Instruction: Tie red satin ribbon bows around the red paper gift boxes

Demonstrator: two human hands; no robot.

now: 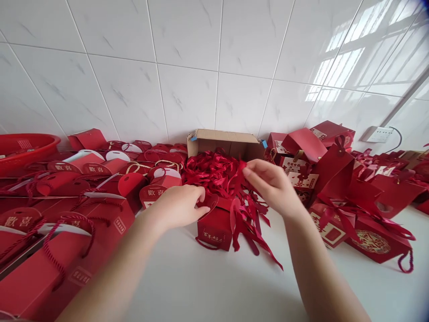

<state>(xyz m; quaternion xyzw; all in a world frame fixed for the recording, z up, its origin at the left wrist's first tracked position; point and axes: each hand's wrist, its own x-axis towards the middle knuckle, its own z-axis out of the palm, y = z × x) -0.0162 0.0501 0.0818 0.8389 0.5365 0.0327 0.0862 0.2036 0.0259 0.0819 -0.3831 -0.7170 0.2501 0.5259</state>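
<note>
Red card, probably light and easily creased, forms the small gift box [214,229] on the table [201,286]; the left hand [181,208] presses its grip together on the top flaps. The right hand [273,185] pinches a limp, slippery ribbon [241,175] just above it.

Ribbons [214,172] fill the carton [224,142] behind the small box [214,226].

1. The small box [214,226] is showing red with gold lettering.
2. The ribbons [214,172] are gleaming crimson.
3. The cardboard carton [228,141] is looking plain brown.
4. The wall tiles [187,67] are showing white with grey veins.
</note>
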